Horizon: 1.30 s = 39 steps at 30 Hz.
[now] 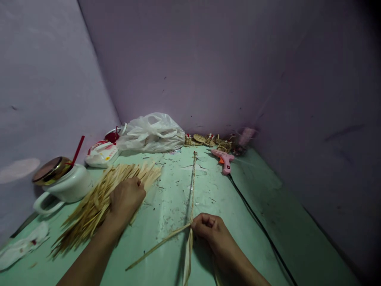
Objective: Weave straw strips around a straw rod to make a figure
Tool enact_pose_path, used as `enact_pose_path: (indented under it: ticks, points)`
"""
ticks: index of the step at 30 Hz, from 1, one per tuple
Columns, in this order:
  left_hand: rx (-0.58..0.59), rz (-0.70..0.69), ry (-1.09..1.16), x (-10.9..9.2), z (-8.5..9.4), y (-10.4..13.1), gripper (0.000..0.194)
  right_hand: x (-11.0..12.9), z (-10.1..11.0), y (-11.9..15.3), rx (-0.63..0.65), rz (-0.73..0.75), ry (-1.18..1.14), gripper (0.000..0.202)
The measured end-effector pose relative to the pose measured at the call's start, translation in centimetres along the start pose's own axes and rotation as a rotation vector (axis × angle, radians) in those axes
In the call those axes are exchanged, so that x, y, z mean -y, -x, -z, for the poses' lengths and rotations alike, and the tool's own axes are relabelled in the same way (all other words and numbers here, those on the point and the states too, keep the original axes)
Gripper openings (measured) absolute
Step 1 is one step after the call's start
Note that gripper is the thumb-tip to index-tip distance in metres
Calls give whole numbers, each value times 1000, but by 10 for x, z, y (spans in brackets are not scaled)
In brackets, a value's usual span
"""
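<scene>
From here I see the right hand (210, 230) pinching the braided cord (193, 186), mid-table (238, 206), and the left hand (127, 196), fingers curled, over the straw bundle (98, 202) on the left; whether it grips strands, I cannot tell

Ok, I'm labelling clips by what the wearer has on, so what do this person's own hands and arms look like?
Both the left hand and the right hand are bare, with no gloves. No sleeve shows before the picture's edge cuts the arms off, and I can make out no watch, bracelet or ring. The fingernails are too small to judge.
</scene>
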<state>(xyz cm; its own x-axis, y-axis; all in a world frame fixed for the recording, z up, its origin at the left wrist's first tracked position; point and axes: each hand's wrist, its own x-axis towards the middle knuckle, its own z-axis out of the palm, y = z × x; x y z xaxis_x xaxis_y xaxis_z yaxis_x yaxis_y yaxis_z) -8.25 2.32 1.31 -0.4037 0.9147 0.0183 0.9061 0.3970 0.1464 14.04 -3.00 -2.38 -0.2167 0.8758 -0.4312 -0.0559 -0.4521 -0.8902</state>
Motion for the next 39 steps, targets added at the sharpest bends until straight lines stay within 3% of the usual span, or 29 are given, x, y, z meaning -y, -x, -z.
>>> enact_pose_path:
  ticks: [4,8,10,12,16,19,25,30,34,39]
  points:
    - [46,-73,180,2,11,7,26,-1,1,-2,2,10,-13,17]
    - [482,-300,353,2,15,23,26,-1,0,-2,3,30,-41,17]
    - [570,-358,237,-3,11,31,28,1,0,-2,-2,33,-41,16]
    - [516,-371,142,-11,7,37,26,2,-1,-2,-12,29,-33,14]
    - [390,-395,202,-25,4,43,28,2,-1,-2,-16,28,-11,14]
    - [287,-329,202,-27,6,43,29,0,0,-3,2,32,-20,14]
    - [327,-371,229,-34,0,54,35,1,0,-2,-3,31,-6,15]
    - [145,-444,162,-38,-15,50,23,1,0,-2,-16,33,15,14]
    - [216,-486,92,-34,-18,37,17,-2,1,-3,-10,60,27,11]
    - [233,-467,209,-30,-6,36,21,-4,1,-4,-14,64,25,11]
